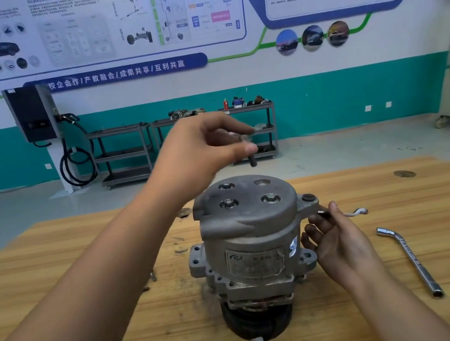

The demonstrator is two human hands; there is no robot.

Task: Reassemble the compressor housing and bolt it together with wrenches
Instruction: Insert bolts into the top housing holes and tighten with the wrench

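Note:
A grey metal compressor stands upright on its black pulley at the middle of the wooden table. Three bolt heads sit in its top cover and the far right hole looks empty. My left hand hovers above the cover and pinches a dark bolt that points down, just above that hole. My right hand rests beside the housing's right side under a mounting ear, and a thin dark piece with a pale tip lies between its thumb and fingers.
An L-shaped socket wrench lies on the table to the right. A small silver wrench lies behind my right hand. Small dark parts lie left of the housing. Metal carts stand on the floor by the far wall.

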